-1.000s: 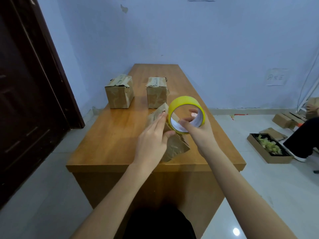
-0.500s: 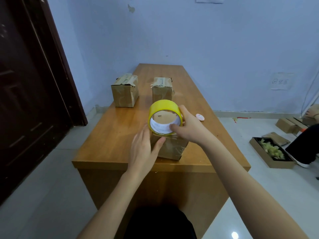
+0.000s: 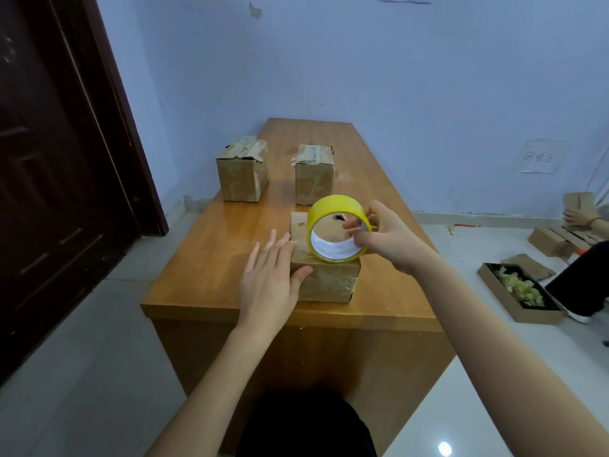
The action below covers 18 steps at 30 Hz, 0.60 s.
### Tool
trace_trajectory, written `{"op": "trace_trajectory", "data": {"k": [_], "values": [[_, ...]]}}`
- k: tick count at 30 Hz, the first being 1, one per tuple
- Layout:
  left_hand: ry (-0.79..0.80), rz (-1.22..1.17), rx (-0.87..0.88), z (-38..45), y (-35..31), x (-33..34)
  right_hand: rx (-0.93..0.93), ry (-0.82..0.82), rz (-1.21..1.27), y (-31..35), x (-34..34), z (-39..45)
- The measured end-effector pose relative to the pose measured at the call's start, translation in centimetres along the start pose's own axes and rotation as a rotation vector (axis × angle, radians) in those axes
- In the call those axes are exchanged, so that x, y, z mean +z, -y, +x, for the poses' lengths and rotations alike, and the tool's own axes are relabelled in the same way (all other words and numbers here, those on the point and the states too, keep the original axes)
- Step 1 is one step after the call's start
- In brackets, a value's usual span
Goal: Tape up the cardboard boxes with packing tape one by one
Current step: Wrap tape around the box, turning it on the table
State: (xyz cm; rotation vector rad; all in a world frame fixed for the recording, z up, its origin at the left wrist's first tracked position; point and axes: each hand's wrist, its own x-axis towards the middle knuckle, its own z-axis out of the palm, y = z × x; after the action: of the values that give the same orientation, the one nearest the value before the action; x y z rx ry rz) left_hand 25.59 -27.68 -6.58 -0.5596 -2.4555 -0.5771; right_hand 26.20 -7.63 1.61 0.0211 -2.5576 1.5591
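Gripping a glossy yellow tape ring (image 3: 336,225), right hand (image 3: 389,239) above creased cardboard box (image 3: 326,282).

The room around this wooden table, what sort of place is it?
Probably a plain workroom used for packing. Small brown cardboard boxes stand on the long wooden table, flattened cardboard pieces lie on the tiled floor, and the right hand holds a yellow roll of packing tape.
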Motion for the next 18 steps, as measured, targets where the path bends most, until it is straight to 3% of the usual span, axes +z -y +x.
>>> {"op": "trace_trajectory", "data": {"k": [4, 9, 18], "values": [[0.016, -0.02, -0.01, -0.1, -0.7, -0.1, -0.001, 0.021, -0.127, -0.6, 0.3, 0.0], [0.029, 0.03, 0.107, -0.4, -1.7, -0.1, -0.081, 0.061, -0.304, -0.3, 0.1, 0.1], [-0.047, 0.068, 0.216, -0.1, -1.1, -0.2, 0.007, 0.107, -0.241, 0.6, -3.5, 0.2]]}}
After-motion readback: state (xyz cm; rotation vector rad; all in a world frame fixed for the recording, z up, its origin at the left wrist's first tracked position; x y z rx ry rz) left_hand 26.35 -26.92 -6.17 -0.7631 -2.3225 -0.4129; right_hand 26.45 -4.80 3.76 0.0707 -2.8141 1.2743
